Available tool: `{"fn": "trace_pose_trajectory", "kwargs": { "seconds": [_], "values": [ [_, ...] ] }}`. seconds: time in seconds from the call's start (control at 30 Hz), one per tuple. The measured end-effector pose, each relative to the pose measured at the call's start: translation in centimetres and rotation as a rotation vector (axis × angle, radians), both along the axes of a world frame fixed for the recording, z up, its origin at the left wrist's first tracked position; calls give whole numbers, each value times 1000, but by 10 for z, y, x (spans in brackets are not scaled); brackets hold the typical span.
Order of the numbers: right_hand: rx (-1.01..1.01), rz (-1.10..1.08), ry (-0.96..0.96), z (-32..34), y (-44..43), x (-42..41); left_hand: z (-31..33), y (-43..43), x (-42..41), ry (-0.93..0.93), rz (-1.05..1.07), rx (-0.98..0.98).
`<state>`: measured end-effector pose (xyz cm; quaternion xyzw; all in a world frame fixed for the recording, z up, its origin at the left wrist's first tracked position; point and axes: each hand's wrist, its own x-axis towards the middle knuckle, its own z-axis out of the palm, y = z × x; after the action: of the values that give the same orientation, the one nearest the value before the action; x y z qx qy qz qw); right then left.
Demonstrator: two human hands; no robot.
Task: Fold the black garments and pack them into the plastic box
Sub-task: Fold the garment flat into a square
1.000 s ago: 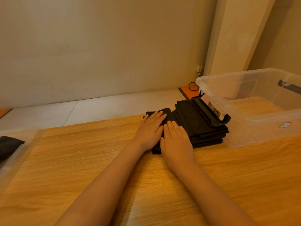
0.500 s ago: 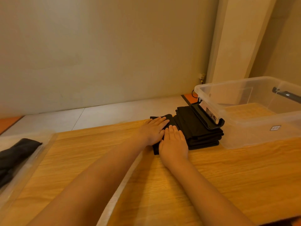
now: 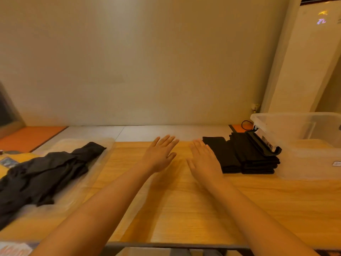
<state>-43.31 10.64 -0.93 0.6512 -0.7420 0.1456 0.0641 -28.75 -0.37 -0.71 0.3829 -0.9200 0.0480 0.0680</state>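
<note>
Both hands have come off the folded garment and drawn left | unfolded black garments heaped on clear tray, far left | left hand grip spread, holding nothing, over desk | right hand grip spread, just beside folded garment | folded stack against plastic box, right

A plain indoor room, home or workroom unclear: light wooden tabletop, bare beige wall, tall white corner unit.

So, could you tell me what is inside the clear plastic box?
The plastic box looks empty as far as visible; its right part lies out of frame.
</note>
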Motion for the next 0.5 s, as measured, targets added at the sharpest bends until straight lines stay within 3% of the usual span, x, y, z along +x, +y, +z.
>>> {"fn": "trace_pose_trajectory", "kwargs": {
  "seconds": [0.23, 0.5],
  "values": [
    [-68, 346, -23, -6, -34, 124, 14, -10, 131, 42, 190, 1],
    [-26, 579, -128, -5, -89, 225, 21, -15, 289, 186, 413, 11]
  ]
}}
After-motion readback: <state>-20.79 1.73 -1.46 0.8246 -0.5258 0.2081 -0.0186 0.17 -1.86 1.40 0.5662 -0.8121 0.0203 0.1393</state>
